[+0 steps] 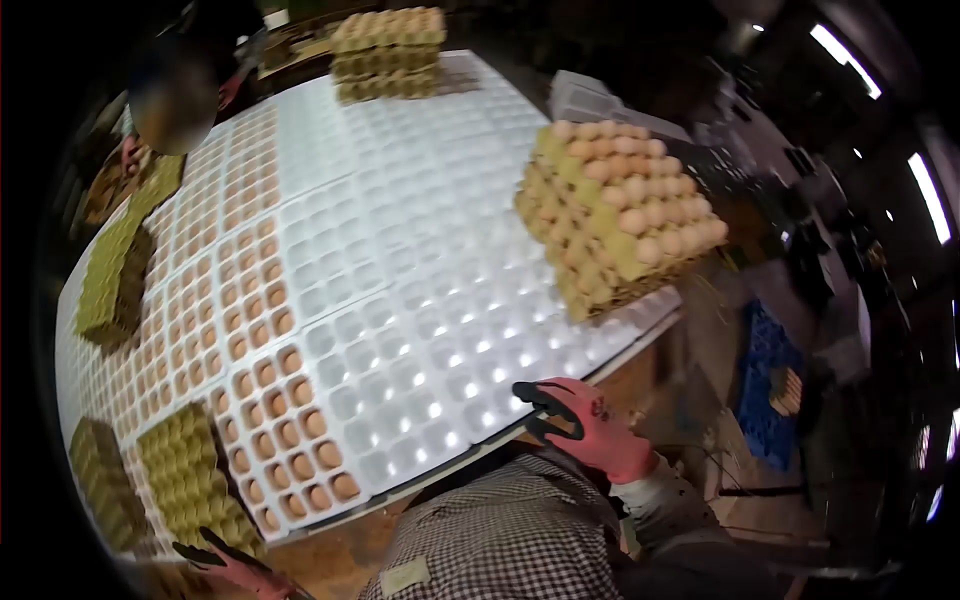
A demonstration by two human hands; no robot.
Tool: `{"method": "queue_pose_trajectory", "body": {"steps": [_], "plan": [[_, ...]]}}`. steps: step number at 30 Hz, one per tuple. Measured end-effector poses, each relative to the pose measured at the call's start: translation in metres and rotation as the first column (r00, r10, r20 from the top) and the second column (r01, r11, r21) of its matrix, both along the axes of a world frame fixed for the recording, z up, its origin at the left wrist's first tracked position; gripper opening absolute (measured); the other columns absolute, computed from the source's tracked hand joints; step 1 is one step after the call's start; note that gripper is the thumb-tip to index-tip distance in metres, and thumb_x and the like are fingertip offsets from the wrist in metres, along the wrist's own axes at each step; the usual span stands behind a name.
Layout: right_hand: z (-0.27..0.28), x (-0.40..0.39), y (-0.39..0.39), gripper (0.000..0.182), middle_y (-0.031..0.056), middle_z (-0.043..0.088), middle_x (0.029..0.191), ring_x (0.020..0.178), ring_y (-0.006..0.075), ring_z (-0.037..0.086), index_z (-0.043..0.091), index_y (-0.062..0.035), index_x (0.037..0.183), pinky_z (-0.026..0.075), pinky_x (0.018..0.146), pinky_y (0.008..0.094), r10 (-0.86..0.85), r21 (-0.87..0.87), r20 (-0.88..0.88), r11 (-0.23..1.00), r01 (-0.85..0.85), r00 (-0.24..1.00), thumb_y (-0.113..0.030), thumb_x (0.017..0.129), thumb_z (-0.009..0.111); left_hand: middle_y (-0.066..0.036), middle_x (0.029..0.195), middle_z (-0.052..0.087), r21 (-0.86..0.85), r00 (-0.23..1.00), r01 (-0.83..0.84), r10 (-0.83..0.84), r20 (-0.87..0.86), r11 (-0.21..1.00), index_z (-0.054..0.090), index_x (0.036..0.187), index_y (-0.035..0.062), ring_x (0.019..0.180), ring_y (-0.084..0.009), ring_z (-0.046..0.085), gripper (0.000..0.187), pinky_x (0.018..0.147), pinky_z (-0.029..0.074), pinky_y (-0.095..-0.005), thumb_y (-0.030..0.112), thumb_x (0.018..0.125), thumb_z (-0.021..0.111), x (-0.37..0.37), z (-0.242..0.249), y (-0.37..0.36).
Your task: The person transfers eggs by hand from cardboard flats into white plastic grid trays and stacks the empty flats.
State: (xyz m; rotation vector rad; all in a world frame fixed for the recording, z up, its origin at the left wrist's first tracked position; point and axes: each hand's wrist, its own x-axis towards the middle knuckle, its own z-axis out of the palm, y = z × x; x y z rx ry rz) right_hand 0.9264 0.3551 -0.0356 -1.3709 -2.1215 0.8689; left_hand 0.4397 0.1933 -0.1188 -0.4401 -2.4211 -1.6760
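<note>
Wht cell sheets (400, 262) w/ eggs (328, 455) | R hand (590, 430) part-open, empty | L hand (238, 572) by trays (185, 470), hold unclear | prob. tray handling; next: light grip

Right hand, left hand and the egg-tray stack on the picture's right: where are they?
Right hand (602, 432): head view, on the glove's pink part.
Left hand (240, 571): head view, on the glove's pink part.
Egg-tray stack (582, 235): head view, on its side.

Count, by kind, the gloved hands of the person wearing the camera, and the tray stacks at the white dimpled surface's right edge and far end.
Gloved hands: 2 (left hand, right hand)
Right-edge tray stack: 1
Far-end tray stack: 1
Total: 4
</note>
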Motion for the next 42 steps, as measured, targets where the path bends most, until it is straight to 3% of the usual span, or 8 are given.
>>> {"method": "queue_pose_trajectory", "body": {"steps": [4,13,17,19,23,25,30,42], "plan": [[0.031,0.064,0.029,0.054,0.0171,0.058,0.122,0.111,0.0369,0.057,0.059,-0.0060,0.126,0.047,0.094,0.0442,-0.124,0.242,0.203,0.967,0.073,0.971,-0.025,0.079,0.077,-0.012,0.159,0.031,0.551,0.724,0.446,-0.646,0.241,0.705,0.028,0.154,0.0029,0.143,-0.0241,0.035,0.053,0.117,0.030,-0.0380,0.014,0.105,0.045,0.082,0.010,0.079],[0.071,0.186,0.171,0.067,0.0136,0.054,0.128,0.118,0.0344,0.051,0.052,-0.0086,0.130,0.043,0.101,0.0421,-0.205,0.422,0.755,0.878,-0.224,0.622,-0.015,0.071,0.083,-0.022,0.137,0.047,-0.384,-0.065,0.923,-0.969,-0.239,0.033,0.045,0.141,-0.0004,0.122,-0.0362,0.052,0.073,0.100,0.044,-0.0386,0.005,0.076,0.076,0.404,0.119,0.281],[0.069,0.266,0.187,0.059,0.0067,0.058,0.122,0.112,0.0205,0.058,0.053,-0.0055,0.128,0.050,0.093,0.0349,-0.146,-0.020,-0.278,0.989,0.147,0.949,-0.005,0.075,0.081,-0.018,0.123,0.055,-0.682,-0.089,0.720,-0.958,-0.274,0.128,0.055,0.125,0.0025,0.099,-0.0348,0.058,0.069,0.091,0.047,-0.0439,0.028,0.068,0.084,0.486,0.119,0.325],[0.084,0.309,0.200,0.058,0.0072,0.060,0.120,0.107,0.0178,0.060,0.055,-0.0026,0.128,0.051,0.090,0.0304,-0.390,-0.345,-0.690,0.918,0.197,0.610,0.000,0.075,0.080,-0.017,0.115,0.060,-0.484,-0.089,0.875,-0.984,-0.152,-0.005,0.055,0.121,0.0029,0.095,-0.0335,0.060,0.067,0.088,0.050,-0.0404,0.021,0.064,0.085,0.480,0.125,0.336],[0.096,0.375,0.224,0.064,0.0141,0.058,0.126,0.115,0.0219,0.060,0.055,-0.0041,0.131,0.049,0.094,0.0331,-0.182,-0.201,-0.089,0.966,0.161,0.979,-0.005,0.073,0.081,-0.008,0.114,0.059,0.715,-0.043,0.660,-0.938,0.343,0.231,0.057,0.117,0.0004,0.107,-0.0175,0.057,0.046,0.097,0.045,-0.0313,-0.003,0.072,0.066,0.467,0.139,0.341],[0.107,0.358,0.226,0.066,0.0204,0.053,0.129,0.112,0.0358,0.059,0.060,-0.0108,0.127,0.049,0.096,0.0420,-0.088,0.042,0.486,0.996,0.077,0.869,-0.014,0.066,0.086,-0.007,0.118,0.058,0.513,0.050,0.828,-0.942,0.332,0.225,0.059,0.115,0.0005,0.106,-0.0177,0.058,0.039,0.096,0.046,-0.0317,-0.002,0.076,0.060,0.461,0.145,0.357],[0.099,0.362,0.238,0.068,0.0185,0.055,0.130,0.113,0.0379,0.058,0.059,-0.0118,0.127,0.049,0.094,0.0459,0.009,0.120,0.502,0.990,-0.080,0.865,-0.018,0.065,0.087,-0.012,0.111,0.063,-0.783,0.057,0.598,-0.984,-0.169,0.169,0.060,0.111,0.0078,0.089,-0.0331,0.065,0.059,0.077,0.053,-0.0403,0.012,0.058,0.085,0.499,0.150,0.366],[0.081,0.303,0.206,0.072,0.0137,0.042,0.141,0.124,0.0369,0.048,0.060,-0.0156,0.129,0.048,0.096,0.0464,-0.125,0.247,0.665,0.967,-0.059,0.737,-0.016,0.062,0.087,-0.013,0.113,0.053,-0.853,-0.128,0.453,-0.929,-0.348,0.257,0.063,0.109,0.0074,0.071,-0.0221,0.063,0.041,0.060,0.053,-0.0356,0.022,0.072,0.076,0.536,0.147,0.380]]}}
